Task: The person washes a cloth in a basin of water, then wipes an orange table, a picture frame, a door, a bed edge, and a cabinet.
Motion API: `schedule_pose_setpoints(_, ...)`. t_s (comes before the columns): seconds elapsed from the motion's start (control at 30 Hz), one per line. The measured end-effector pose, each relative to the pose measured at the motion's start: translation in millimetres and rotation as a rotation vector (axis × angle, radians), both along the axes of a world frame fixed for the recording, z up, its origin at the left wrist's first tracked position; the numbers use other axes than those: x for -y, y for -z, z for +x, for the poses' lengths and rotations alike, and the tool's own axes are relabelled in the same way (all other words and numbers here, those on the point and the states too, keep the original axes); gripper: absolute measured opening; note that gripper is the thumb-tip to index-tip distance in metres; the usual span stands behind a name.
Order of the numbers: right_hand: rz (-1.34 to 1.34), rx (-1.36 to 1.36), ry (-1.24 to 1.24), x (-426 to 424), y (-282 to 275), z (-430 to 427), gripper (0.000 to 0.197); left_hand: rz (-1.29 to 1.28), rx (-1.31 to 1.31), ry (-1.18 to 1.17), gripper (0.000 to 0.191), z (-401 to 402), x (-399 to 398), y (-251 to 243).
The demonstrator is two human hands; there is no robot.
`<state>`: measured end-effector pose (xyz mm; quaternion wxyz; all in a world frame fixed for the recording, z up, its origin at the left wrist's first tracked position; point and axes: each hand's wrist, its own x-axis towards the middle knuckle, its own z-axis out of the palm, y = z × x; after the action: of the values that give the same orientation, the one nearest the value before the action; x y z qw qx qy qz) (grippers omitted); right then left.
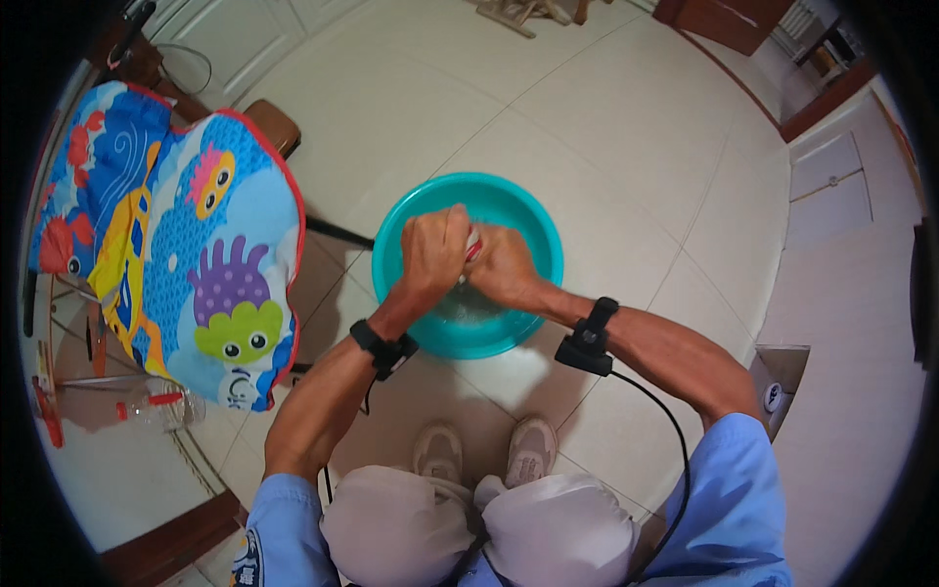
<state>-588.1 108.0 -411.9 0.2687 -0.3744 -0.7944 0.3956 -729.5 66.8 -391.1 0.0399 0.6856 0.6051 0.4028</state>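
My left hand (434, 248) and my right hand (506, 265) are close together over a teal plastic basin (469, 351). Both are closed tightly on a small red-and-white piece, apparently wet cloth (474, 243). Only a narrow strip of it shows between the fists; my fingers hide the rest. Below the hands, shallow, cloudy-looking water (469, 308) lies in the basin, which rests on the tiled floor (609, 147) in front of my shoes (532, 449).
To the left, a padded fabric mat (169, 242) with cartoon sea creatures lies over a support with dark legs. A clear plastic bottle (165, 407) is below it. A brown seat corner (275, 126) juts out behind. A black cable (678, 447) hangs from my right wrist strap (590, 337).
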Motion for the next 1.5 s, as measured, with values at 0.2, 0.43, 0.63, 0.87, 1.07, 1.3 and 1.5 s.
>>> schedule_pose_setpoints(0.2, -0.233, -0.145, -0.013, 16, -7, -3, 0.010, -0.051, 0.296, -0.036, 0.042, 4, 8, -8)
schedule_pose_setpoints(0.43, -0.476, -0.249, -0.074, 22, -8, -1, 0.009, 0.041, 0.301, -0.004, 0.040, 4, 10, 2)
schedule_pose_setpoints(0.63, -0.637, -0.281, -0.083, 18, -3, -1, 0.023, 0.111, 0.276, 0.056, 0.036, 0, 8, 9)
schedule_pose_setpoints(0.87, -0.562, -0.057, -0.123, 2, 17, 16, 0.044, -0.045, 0.481, -0.072, 0.041, -3, 15, 40)
schedule_pose_setpoints(1.07, -1.079, -0.373, -0.063, -22, -16, 37, 0.044, -0.453, 1.020, 0.002, 0.035, -13, 30, 13)
schedule_pose_setpoints(1.3, -0.646, -0.551, -0.041, -23, -23, 38, 0.030, -0.709, 1.506, 0.386, 0.036, -25, 39, 4)
schedule_pose_setpoints(1.5, -0.362, -0.584, 0.048, -21, -34, 41, 0.034, -0.670, 1.534, 0.285, 0.041, -18, 30, 1)
